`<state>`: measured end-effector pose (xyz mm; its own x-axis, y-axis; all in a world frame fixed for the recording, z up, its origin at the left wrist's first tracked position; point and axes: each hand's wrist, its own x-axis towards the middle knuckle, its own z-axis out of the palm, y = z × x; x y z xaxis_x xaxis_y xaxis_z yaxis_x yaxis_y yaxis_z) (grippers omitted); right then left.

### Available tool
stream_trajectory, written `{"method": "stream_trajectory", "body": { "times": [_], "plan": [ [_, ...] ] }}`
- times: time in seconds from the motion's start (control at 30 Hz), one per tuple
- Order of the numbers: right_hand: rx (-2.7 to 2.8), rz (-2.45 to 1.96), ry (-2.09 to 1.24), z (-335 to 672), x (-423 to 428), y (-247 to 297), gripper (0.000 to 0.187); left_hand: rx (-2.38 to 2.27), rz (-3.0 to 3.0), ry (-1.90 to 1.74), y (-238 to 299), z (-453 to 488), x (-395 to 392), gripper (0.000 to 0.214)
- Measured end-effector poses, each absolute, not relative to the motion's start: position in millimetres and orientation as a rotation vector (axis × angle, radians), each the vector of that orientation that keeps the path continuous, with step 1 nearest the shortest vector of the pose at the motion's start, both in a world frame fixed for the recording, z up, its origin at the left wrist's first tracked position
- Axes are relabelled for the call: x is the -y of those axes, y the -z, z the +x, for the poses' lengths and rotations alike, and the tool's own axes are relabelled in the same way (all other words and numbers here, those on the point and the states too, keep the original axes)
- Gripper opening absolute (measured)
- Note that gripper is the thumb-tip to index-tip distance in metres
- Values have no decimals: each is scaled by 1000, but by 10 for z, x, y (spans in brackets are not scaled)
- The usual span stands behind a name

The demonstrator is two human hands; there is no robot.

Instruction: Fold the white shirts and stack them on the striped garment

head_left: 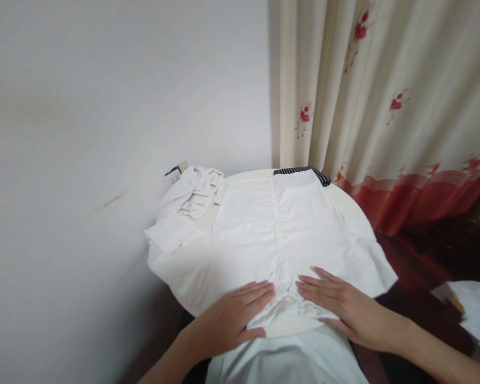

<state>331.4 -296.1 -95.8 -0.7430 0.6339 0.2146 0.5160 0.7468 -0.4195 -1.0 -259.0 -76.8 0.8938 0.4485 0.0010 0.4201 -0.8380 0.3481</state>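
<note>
A white shirt (248, 229) lies spread over a round table, its seam or placket running down the middle towards me. My left hand (240, 309) rests flat on the near left part of the cloth, fingers straight and thumb apart. On the other side of the centre line, my right hand (332, 298) lies flat too, fingers outstretched. Between the hands the cloth is creased and its near edge shows. One sleeve (368, 261) hangs over the table's right edge. Neither hand grips anything.
Crumpled white cloth (196, 189) sits at the far left, beside a wall socket (174, 177). A black striped cloth (300, 172) pokes out at the table's far edge (282, 325). Wall (104, 106) borders the left; a floral curtain (384, 96) hangs behind right. White material (472, 304) lies lower right.
</note>
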Motion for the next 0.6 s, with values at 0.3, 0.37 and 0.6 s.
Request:
{"method": "stream_trajectory", "body": {
  "times": [0.3, 0.37, 0.6],
  "plan": [
    [2455, -877, -603, 3327, 2915, 1032, 59, -778, 2753, -368, 1000, -81, 2595, 72],
    [2491, -816, -595, 3337, 2912, 1046, 66, -754, 2775, -431, 1000, -98, 2614, 72],
    [2530, -700, -398, 3368, 2910, 1142, 74, -619, 2948, -663, 953, -129, 2643, 48]
  ]
}}
